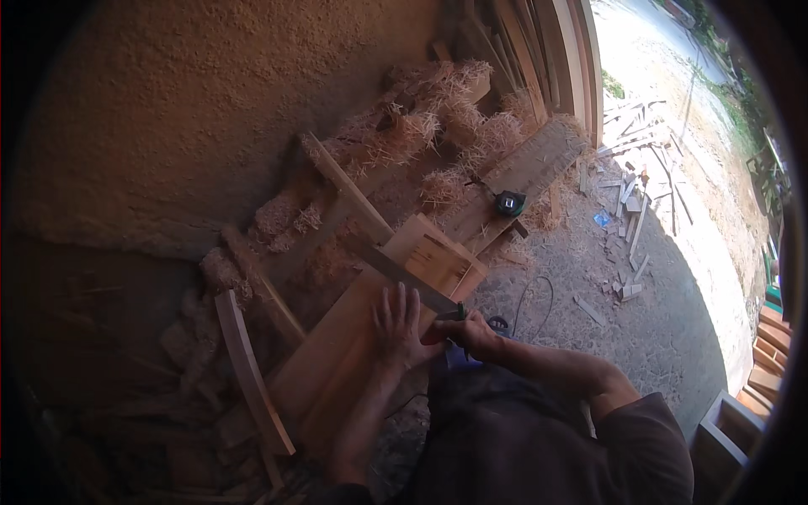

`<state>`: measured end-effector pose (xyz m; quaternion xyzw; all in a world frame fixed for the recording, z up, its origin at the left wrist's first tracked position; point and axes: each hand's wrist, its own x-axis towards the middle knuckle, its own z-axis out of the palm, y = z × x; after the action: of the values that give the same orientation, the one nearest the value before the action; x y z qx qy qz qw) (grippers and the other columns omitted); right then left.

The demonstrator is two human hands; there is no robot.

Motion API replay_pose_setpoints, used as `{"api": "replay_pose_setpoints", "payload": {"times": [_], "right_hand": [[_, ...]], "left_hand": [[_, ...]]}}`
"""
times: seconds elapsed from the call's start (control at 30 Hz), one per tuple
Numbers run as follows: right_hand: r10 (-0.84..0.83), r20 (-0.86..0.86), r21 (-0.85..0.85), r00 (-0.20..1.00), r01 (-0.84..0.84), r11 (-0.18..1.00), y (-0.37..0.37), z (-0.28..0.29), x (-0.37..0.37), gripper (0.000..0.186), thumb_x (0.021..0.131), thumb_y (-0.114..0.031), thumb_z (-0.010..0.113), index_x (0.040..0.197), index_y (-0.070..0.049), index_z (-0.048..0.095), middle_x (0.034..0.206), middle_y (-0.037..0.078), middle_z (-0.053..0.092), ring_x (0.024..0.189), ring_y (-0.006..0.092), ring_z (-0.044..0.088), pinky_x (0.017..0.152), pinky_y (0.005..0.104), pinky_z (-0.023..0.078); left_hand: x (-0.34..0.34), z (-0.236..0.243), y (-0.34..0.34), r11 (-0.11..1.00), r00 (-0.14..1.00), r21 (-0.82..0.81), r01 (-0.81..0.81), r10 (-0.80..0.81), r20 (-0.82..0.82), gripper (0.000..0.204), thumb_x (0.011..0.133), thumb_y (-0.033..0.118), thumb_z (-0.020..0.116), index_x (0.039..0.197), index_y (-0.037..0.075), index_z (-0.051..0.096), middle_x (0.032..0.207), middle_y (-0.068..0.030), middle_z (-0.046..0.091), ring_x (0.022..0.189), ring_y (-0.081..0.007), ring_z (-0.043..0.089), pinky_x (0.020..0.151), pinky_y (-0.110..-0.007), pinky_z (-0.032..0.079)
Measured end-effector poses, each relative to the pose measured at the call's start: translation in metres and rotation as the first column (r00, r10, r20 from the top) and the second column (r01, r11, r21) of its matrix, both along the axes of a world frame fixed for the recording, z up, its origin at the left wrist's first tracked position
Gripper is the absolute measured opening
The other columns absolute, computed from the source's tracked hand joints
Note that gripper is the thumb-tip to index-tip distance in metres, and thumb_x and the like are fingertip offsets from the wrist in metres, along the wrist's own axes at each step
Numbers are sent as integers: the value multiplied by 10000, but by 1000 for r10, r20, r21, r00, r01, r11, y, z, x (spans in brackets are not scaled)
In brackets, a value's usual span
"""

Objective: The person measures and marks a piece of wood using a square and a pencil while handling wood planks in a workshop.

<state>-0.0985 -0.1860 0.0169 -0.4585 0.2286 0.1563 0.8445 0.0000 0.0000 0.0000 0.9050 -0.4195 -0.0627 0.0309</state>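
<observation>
A wide wooden board lies slanting in front of me. My left hand rests flat on it with the fingers spread. My right hand is closed around the handle of a handsaw, close to the board's right edge. From that hand the saw's long grey blade runs up and left across the board, just beyond my left fingertips. Past the blade the board's end part shows, with dark marks on its surface. Whether the teeth are in a cut cannot be made out.
A tape measure sits on a plank beyond the board. Curly wood shavings heap along the rough wall. Loose timbers lie at the left, offcuts on the ground at the right. A thin cable curls nearby.
</observation>
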Motion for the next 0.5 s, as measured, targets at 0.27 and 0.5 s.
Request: {"api": "replay_pose_setpoints", "payload": {"times": [0.27, 0.5], "right_hand": [[-40, 3, 50, 999, 39, 998, 8, 8, 7, 140, 867, -88, 710, 929, 7, 791, 907, 77, 781, 852, 168, 729, 793, 295, 546], [-12, 7, 22, 1000, 12, 1000, 7, 5, 6, 161, 879, -104, 695, 940, 11, 790, 916, 85, 781, 865, 173, 726, 816, 307, 543]], "left_hand": [[6, 10, 6, 1000, 1000, 0, -2, 2, 19, 1317, 648, 800, 729, 1618, 64, 225, 1679, -223, 189, 1527, -509, 156, 1159, -742, 161], [5, 6, 6, 1000, 999, -19, 2, -1, 37, 1332, 635, 815, 730, 1614, 61, 234, 1675, -226, 199, 1522, -508, 169, 1159, -735, 172]]}}
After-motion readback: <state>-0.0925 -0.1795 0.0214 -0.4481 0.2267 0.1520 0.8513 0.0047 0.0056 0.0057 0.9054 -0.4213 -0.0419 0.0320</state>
